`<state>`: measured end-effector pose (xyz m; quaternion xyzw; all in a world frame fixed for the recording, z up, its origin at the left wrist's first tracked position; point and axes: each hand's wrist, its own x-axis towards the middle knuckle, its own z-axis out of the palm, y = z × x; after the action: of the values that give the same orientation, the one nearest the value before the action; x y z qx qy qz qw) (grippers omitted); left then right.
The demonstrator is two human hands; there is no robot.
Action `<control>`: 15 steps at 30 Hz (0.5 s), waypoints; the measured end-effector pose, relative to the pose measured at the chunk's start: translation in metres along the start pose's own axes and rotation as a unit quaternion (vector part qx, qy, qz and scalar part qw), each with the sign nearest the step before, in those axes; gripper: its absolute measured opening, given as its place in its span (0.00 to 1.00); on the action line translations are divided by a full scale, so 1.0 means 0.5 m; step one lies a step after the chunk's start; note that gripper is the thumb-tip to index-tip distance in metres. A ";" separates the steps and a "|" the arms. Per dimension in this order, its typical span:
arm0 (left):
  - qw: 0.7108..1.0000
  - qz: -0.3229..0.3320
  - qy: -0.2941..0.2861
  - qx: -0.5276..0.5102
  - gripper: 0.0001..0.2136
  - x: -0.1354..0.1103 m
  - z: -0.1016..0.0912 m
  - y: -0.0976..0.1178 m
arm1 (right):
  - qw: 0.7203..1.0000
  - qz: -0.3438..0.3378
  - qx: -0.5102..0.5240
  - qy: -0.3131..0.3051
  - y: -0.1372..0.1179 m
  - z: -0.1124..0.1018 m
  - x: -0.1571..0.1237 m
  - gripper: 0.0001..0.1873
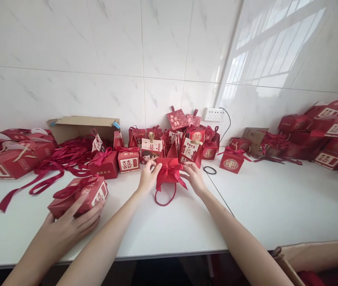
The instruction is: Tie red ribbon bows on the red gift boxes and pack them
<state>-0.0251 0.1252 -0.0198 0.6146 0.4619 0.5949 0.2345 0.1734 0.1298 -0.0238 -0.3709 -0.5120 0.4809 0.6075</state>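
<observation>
A small red gift bag [166,179] with a red ribbon bow stands on the white table [261,198], its cord loop lying toward me. My left hand [147,175] grips the bag's left side, fingers curled at its top edge. On the bag's right side my right hand [194,177] holds on with fingers pinched near the bow. Both my arms stretch forward to it.
Another person's hand [70,224] at the lower left holds a red box [81,194] with a ribbon. Several red gift boxes [187,147] crowd the wall, with more at the far right [326,139] and left [5,159]. Loose red ribbons [68,157], a cardboard box [79,127], a black hair tie [210,170] and a power strip [213,114] are nearby.
</observation>
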 end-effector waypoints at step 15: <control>0.996 -0.025 0.035 -0.077 0.17 0.029 0.033 0.000 | 0.924 -0.171 -0.316 -0.131 0.017 -0.006 -0.010 0.58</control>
<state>-0.0114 0.1421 -0.0153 0.5614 0.4377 0.6441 0.2799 0.1745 0.1275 -0.0336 -0.3840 -0.7682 0.2269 0.4592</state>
